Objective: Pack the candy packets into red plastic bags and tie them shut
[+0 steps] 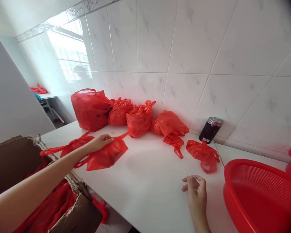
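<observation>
A flat red bag (pixel 104 157) near the countertop's (pixel 147 181) left edge is pressed under the left hand (pixel 99 142), fingers together; slippage over that edge is possible. The right hand (pixel 196 191) rests loosely curled, empty.

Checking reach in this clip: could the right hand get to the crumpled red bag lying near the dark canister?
Probably yes. The right hand rests empty on the counter, with only bare surface between it and the crumpled red bag.

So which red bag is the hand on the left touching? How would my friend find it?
Start at the white counter under the tiled wall. Near its left end, by the torn cardboard box, the left hand rests on a flat red bag. Unlike the bulging bags lined up against the wall, it lies limp, handles stretched leftward.
</observation>
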### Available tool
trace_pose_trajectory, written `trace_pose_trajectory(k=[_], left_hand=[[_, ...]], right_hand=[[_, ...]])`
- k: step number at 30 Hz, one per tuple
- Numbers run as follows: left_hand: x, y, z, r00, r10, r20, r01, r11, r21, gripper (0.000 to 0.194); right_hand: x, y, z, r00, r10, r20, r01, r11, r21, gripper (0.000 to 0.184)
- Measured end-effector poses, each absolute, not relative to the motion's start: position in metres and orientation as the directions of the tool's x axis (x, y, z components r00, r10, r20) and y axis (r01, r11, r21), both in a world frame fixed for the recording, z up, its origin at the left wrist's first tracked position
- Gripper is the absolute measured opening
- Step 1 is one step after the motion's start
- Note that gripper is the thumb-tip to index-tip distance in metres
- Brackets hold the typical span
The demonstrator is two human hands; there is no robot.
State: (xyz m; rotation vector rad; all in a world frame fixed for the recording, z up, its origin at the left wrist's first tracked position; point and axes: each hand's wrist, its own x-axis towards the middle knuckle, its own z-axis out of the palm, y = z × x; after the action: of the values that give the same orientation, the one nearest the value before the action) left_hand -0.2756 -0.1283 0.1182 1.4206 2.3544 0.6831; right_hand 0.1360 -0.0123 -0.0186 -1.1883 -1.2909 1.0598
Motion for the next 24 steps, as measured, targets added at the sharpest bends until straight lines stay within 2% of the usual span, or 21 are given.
trace_pose_trajectory(k=[3,6,9,11,14,18,21,24], left_hand=[[-0.325,-0.159,0.121,-0.581,0.812,-0.044,0.674,0.511,0.533,0.043],[-0.359,-0.182,0.118,-0.699,0.713,-0.054,0.618,0.64,0.458,0.041],[-0.376,-0.192,0.117,-0.798,0.601,0.039,0.575,0.742,0.345,0.037],[-0.373,-0.189,0.116,-0.796,0.596,0.101,0.597,0.748,0.29,0.041],[-0.345,-0.17,0.11,-0.66,0.745,0.099,0.741,0.623,0.249,0.04],[-0.276,-0.13,0.088,-0.348,0.935,-0.062,0.889,0.35,0.294,0.036],[-0.218,-0.103,0.073,-0.131,0.972,-0.197,0.912,0.196,0.361,0.034],[-0.168,-0.081,0.063,0.018,0.967,-0.254,0.916,0.086,0.392,0.032]], right_hand=[[0.137,-0.012,-0.019,0.021,0.994,0.107,0.099,0.104,-0.99,0.037],[0.136,-0.013,-0.021,0.021,0.995,0.098,0.122,0.094,-0.988,0.036],[0.136,-0.013,-0.023,0.011,0.994,0.11,0.112,0.108,-0.988,0.036],[0.136,-0.011,-0.025,0.014,0.994,0.111,0.11,0.109,-0.988,0.036],[0.132,-0.008,-0.026,0.045,0.991,0.123,0.119,0.117,-0.986,0.036],[0.126,-0.014,-0.021,0.047,0.987,0.153,0.079,0.149,-0.986,0.034],[0.134,-0.035,-0.013,-0.097,0.988,0.121,0.099,0.13,-0.987,0.034],[0.162,-0.068,-0.005,-0.246,0.966,0.081,0.154,0.121,-0.981,0.036]])
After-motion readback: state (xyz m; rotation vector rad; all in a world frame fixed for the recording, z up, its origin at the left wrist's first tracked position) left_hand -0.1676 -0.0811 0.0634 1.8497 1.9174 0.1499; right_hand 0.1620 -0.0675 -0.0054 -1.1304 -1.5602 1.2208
